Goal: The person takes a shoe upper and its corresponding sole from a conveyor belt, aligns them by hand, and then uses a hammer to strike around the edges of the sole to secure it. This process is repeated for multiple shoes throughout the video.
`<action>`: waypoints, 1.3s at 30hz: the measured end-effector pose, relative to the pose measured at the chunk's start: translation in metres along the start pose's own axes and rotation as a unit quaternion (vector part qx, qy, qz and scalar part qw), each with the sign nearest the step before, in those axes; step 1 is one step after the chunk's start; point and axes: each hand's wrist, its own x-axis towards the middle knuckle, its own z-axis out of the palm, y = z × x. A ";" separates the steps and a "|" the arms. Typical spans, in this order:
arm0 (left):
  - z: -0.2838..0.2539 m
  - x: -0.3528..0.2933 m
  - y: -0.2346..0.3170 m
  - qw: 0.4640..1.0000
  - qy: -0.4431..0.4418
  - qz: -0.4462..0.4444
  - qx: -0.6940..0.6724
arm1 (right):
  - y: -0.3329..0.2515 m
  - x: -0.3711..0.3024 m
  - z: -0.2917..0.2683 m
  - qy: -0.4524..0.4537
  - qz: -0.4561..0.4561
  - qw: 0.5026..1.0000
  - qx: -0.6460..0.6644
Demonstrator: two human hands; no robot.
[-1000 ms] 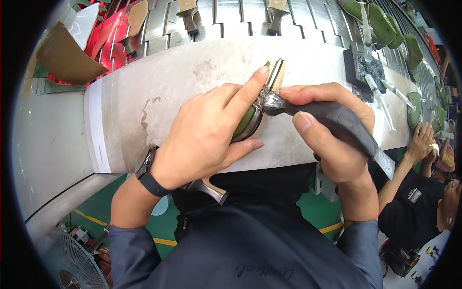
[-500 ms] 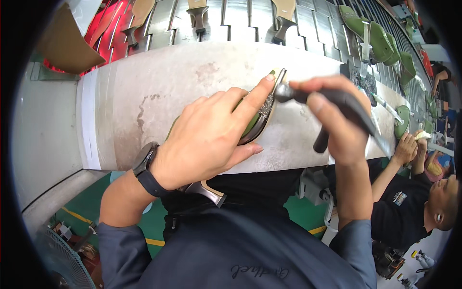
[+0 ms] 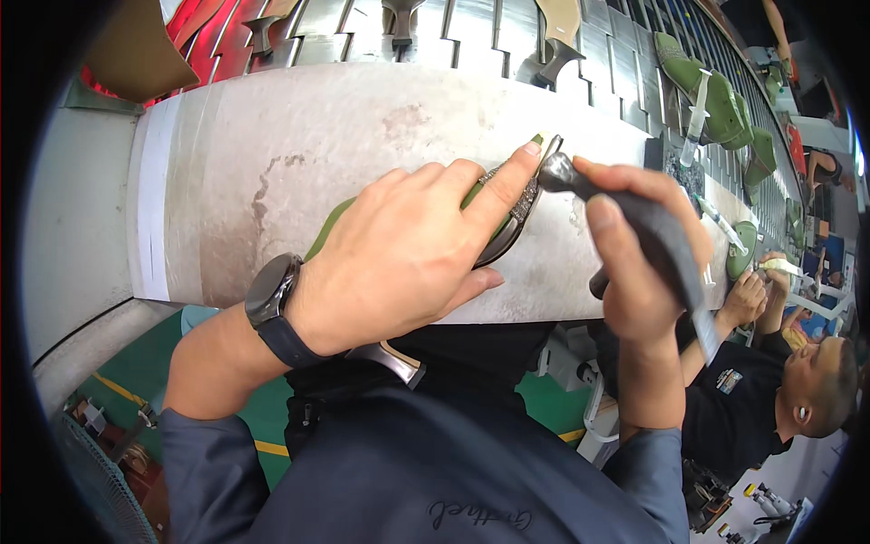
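Beneath my left hand [image 3: 390,245] lies a shoe [image 3: 505,238] with green material, a glittery band and a dark sole edge, its pointed end toward the upper right. The fingers wrap over it, the index finger stretched along it near the tip. A tan piece with a dark heel [image 3: 399,364] sticks out below my left wrist; the hand hides how it joins the shoe. My right hand [image 3: 643,263] is closed around a dark hammer [image 3: 625,208]. Its rounded metal face sits at the sole edge near the tip; a flat pale end shows below the hand.
The pale, stained worktop [image 3: 227,181] lies under the shoe. Behind it runs a slatted metal conveyor [image 3: 435,36] with tan soles [image 3: 559,20] and green shoe forms [image 3: 720,109]. Syringes [image 3: 696,118] lie at the right. Another person [image 3: 761,390] works close by on the right.
The view has shifted a little, so the scene sits differently in the picture. My left hand keeps its grip on the shoe; the hammer, blurred before, now shows sharper at the sole edge.
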 end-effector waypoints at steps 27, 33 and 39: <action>0.002 0.006 -0.020 0.999 -0.018 -0.015 -0.048 | -0.001 -0.047 0.027 0.009 -0.047 0.999 0.000; -0.003 -0.005 -0.032 0.994 -0.012 0.017 -0.108 | -0.012 -0.056 0.046 -0.002 -0.160 0.980 -0.117; 0.004 -0.013 -0.034 0.983 0.077 0.021 -0.168 | -0.027 -0.075 0.067 -0.009 -0.142 0.974 -0.176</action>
